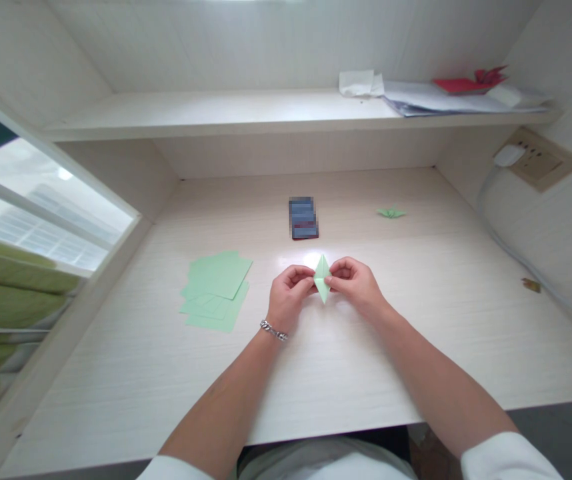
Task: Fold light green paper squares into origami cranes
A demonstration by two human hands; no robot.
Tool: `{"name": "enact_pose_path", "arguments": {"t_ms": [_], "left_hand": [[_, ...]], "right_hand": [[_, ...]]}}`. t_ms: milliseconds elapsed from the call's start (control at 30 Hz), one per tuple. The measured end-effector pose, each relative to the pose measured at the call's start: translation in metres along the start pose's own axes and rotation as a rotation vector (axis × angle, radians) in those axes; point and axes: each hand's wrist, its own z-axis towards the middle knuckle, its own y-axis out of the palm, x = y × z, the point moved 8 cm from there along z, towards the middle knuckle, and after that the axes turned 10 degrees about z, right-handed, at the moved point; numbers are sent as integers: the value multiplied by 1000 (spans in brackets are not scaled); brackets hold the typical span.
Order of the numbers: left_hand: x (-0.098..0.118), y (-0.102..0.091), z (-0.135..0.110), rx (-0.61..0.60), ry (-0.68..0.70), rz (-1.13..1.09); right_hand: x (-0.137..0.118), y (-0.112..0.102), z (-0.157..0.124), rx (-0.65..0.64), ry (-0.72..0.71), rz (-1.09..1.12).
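Note:
A folded green paper (323,270), shaped like a narrow diamond with a crease across its middle, is held upright just above the desk. My left hand (290,291) pinches its left edge between thumb and fingers; a chain bracelet circles that wrist. On the opposite edge, my right hand (355,283) grips the same paper with thumb and forefinger. To the left lies a loose stack of green paper sheets (219,277). A small finished-looking green paper crane (391,213) rests at the back right.
Behind my hands a phone (304,218) lies on the pale desk (131,373). A shelf (216,110) above carries papers (441,99) and red folded paper (490,75). At right, a cable (506,247) runs from a wall socket (541,160) past a small brownish scrap (531,285).

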Motion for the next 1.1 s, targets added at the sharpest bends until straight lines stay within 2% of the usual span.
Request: {"name": "enact_pose_path", "arguments": {"t_ms": [133,367,600,733,867,967,1100], "left_hand": [[-4,-2,2,31,-10,45],[-2,-5,2,48,-6,120],[1,-2,-1,66,-26,103],[2,1,-1,33,-11,98],[5,-4,1,71,38,106],[3,-7,1,87,28,96],[-3,-2,1,29,-13,33]], "right_hand": [[1,1,0,0,-15,-1],[14,1,0,3,77,-3],[0,1,0,37,-59,-50],[1,1,-1,44,-40,-32],[4,2,-1,12,20,-3],[-2,3,-1,14,-16,-24],[-8,1,-2,62,-95,-8]]}}
